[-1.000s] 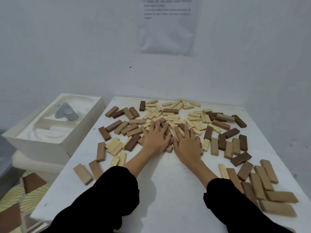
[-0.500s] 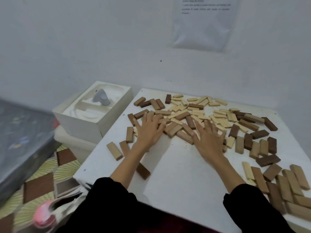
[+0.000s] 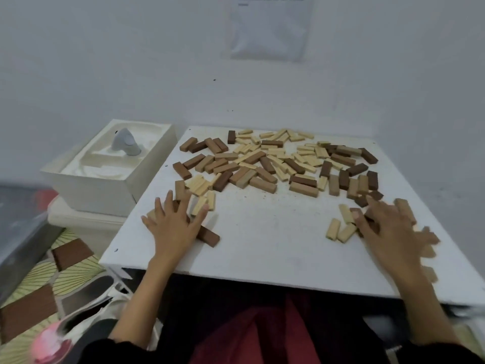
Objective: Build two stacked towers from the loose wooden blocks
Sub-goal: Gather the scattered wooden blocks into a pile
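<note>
Dozens of loose wooden blocks point(image 3: 262, 164) lie scattered flat across the far half of the worktop point(image 3: 262, 248), and with the left hand point(image 3: 174, 227) and blurred right hand point(image 3: 393, 232) pressing spread fingers point(image 3: 169, 203) onto strays near its left and right edges, a careless sweep could knock some off.

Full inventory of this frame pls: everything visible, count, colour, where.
wooden blocks: dozens, pale, tan and dark brown, loose and flat on the table's far half and near sides; no tower
table: one, white, centre
box: one, white, moulded insert, left of the table
grey object: one, in the box insert
paper sheet: one, white, on the wall; text unreadable
floor: green and brown pattern, lower left
left hand: fingers spread flat on blocks, near left
right hand: blurred, fingers spread over blocks, near right
</note>
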